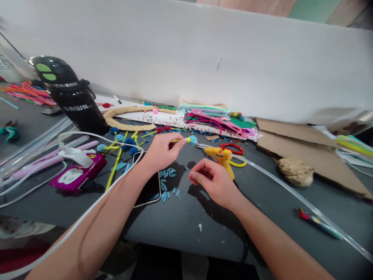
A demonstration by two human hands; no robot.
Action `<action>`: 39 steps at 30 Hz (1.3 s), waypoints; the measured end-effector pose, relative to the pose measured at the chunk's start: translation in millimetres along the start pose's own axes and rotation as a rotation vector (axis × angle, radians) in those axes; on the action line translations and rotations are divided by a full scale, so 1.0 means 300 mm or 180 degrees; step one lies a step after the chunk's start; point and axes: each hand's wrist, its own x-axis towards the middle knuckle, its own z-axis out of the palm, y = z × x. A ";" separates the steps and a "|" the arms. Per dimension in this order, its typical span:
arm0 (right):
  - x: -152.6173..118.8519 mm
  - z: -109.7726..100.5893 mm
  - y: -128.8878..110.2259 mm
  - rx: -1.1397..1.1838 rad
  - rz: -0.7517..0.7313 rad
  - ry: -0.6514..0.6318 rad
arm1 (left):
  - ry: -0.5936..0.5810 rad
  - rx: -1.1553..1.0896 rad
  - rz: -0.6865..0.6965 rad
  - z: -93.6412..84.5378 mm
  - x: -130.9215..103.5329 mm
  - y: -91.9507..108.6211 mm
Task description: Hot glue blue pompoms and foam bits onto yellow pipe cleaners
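Observation:
My left hand (165,151) pinches a thin yellow-green pipe-cleaner stem, and a light blue flower-like tip (192,140) sticks out past the fingertips to the right. Lower and to the right, my right hand (215,181) has thumb and fingertips pressed together over the dark table; anything between them is too small to make out. Small blue cut pieces (164,185) lie scattered below my left hand, beside a phone (149,190). A yellow glue gun (219,153) with a long clear glue stick lies just beyond my right hand, partly over scissors (233,147) with red and yellow handles.
On the left stand a black bottle (77,103) and a purple power adapter (80,173), with a white cable crossing my left forearm. Stems with blue pompoms (129,146) lie nearby. Pink pipe cleaners (210,120) sit at the back, cardboard (309,149) and a crumpled brown lump (296,171) at right.

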 end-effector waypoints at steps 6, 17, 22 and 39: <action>0.002 -0.013 -0.002 0.0088 -0.0106 0.0238 | -0.0066 -0.0021 -0.0062 0.002 0.002 0.003; 0.001 -0.016 0.001 0.0174 -0.0167 0.0261 | -0.0110 -0.0132 -0.0081 0.003 0.000 0.008; -0.010 -0.020 -0.008 -0.0015 -0.0326 0.0453 | -0.0106 -0.0146 -0.0062 0.003 -0.004 0.011; -0.009 -0.044 -0.027 -0.0792 -0.1187 0.1082 | -0.0928 -0.0431 0.0131 -0.033 -0.006 0.011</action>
